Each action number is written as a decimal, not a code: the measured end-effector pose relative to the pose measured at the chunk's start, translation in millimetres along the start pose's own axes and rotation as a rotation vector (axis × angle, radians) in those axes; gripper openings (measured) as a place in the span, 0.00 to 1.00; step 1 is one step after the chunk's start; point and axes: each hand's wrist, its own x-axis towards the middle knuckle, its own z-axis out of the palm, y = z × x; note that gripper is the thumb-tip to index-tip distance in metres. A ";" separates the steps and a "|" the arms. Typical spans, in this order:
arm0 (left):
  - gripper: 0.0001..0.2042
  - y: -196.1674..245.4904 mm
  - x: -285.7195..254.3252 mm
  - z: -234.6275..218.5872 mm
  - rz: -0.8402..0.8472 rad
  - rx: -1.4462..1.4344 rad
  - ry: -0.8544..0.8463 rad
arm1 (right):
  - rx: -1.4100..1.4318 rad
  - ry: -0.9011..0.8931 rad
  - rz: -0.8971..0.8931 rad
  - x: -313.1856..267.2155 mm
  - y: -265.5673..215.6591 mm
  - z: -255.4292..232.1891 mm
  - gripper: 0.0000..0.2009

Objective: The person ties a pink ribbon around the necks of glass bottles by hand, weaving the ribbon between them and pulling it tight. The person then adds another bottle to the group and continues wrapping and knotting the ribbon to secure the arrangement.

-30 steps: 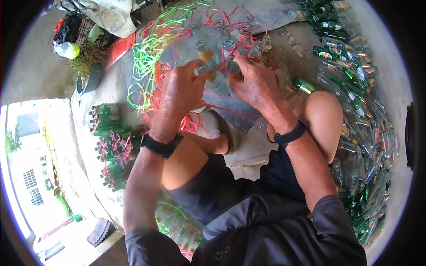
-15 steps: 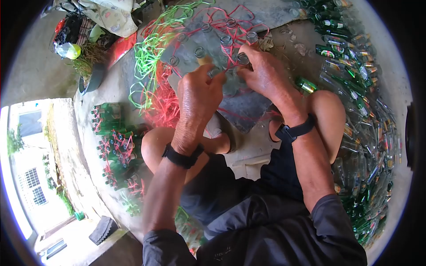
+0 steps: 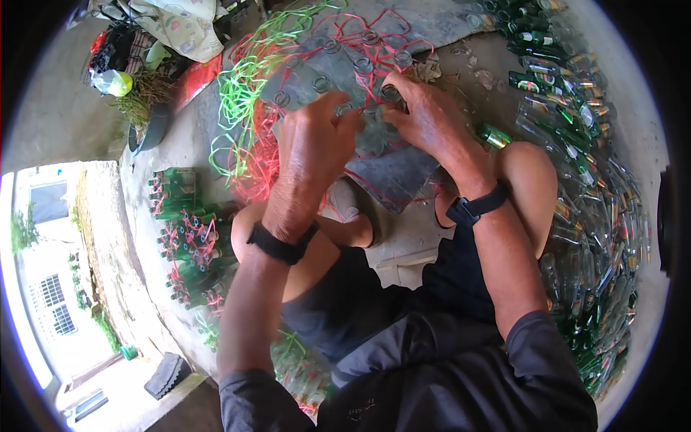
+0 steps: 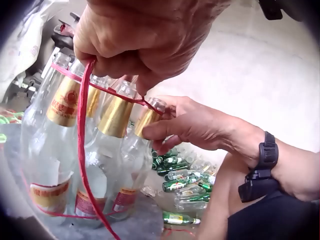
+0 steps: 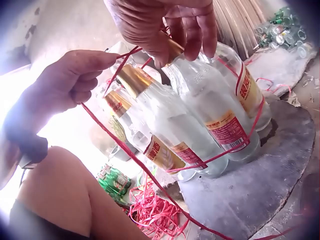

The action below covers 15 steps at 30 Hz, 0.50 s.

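Red plastic string ran around a cluster of clear glass bottles that stood upright on a grey slab in the upper middle of the head view. The left hand had its fingers curled tight around the string, which dropped from the fist down the left side of the left wrist frame. The right hand pinched the same string against a gold-foiled bottle neck at the centre of that frame, thumb and forefinger pressed together on it. In the right wrist view the string crossed the bottles' red and white labels and trailed off toward the lower right.

Loose green string and more red string lay heaped at the upper left of the head frame, just beside the slab. Green bottles tied in bundles stood at the left. A large pile of loose bottles filled the right edge, near the person's bare knee.
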 end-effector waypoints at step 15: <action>0.11 -6.8 53.6 -27.1 -0.203 -0.182 -0.402 | 0.050 0.002 0.000 -1.6 4.6 5.9 0.15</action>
